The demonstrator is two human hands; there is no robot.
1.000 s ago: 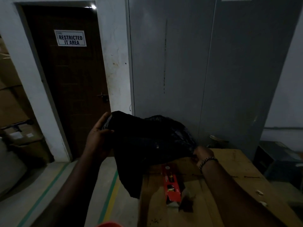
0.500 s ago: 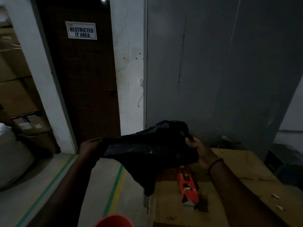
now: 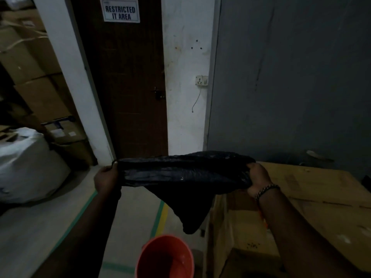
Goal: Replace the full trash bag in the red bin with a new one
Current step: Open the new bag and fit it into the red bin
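The red bin (image 3: 164,257) stands on the floor (image 3: 40,227) by the left side of the cardboard box (image 3: 321,187), under the hanging tip of the black bag (image 3: 180,177). The left hand (image 3: 106,178) and right hand (image 3: 258,177) each clutch one end. The best move now seems to be parting the mouth and lowering it centred over the rim. Half a second ago the hands were closer and the bag was bunched.

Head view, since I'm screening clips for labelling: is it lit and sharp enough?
Head view: dim, the crumpled black plastic trash bag shows few folds; head view: white printed door sign readable; head view: white door frame bows, lens distortion.
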